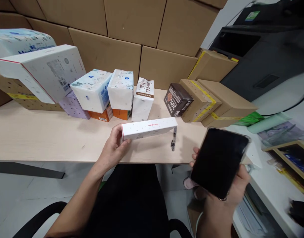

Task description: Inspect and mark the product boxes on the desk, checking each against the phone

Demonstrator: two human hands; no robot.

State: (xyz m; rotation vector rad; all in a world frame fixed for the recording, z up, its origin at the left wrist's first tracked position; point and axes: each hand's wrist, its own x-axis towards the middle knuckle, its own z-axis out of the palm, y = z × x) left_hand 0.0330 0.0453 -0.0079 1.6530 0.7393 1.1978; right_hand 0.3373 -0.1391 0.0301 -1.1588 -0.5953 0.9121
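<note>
My left hand [116, 147] grips the left end of a slim white box [150, 129] with small red print, fingers behind it and thumb in front. The box stands on its long edge at the table's front part. In my right hand [238, 181] is a smartphone [220, 162] in a clear case, its dark screen facing up; the fingers wrap around both sides. A pen [173, 140] lies on the table by the right end of the white box, partly hidden by it.
Tissue packs [121, 89], a Super Meal carton [143, 99], a dark brown box [178, 99] and taped cardboard boxes [200, 99] line the table's back. A larger white box [53, 71] leans at left. Stacked cartons [122, 19] form a wall behind. At right stand a printer [266, 59] and side desk.
</note>
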